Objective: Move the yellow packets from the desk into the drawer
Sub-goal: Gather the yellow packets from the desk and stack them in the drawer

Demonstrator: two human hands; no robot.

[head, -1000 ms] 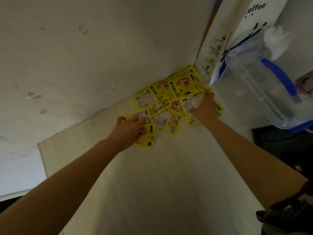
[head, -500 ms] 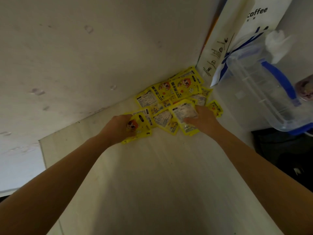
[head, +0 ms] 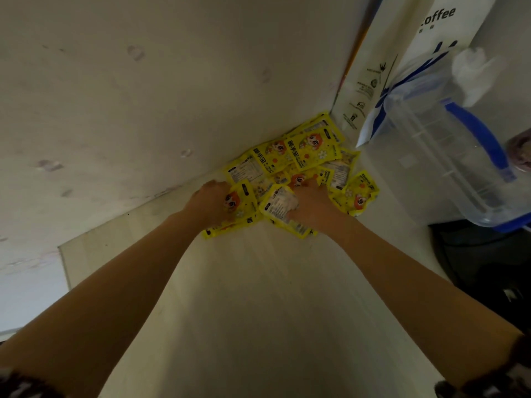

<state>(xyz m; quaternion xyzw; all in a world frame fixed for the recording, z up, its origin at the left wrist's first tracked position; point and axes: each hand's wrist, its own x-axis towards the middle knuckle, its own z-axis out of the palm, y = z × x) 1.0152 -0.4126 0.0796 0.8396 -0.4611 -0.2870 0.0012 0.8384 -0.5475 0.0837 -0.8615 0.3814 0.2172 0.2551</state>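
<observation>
Since a second ago both hands have drawn together, bunching packets toward the pile's near edge. The left hand [head: 211, 203] is clamped on a packet [head: 240, 202] that lies at its 3 o'clock, cartoon face up. The right hand [head: 311, 203] grips another packet [head: 280, 203] at its 9 o'clock, printed white panel showing. The rest of the pile [head: 304, 152] sits at 12 to 1 o'clock from the hands, on the desk [head: 258, 311] against the wall [head: 143, 96]. All are glossy yellow with an orange-haired figure and dark lettering. A jug [head: 448, 156] stands at 3 o'clock.
</observation>
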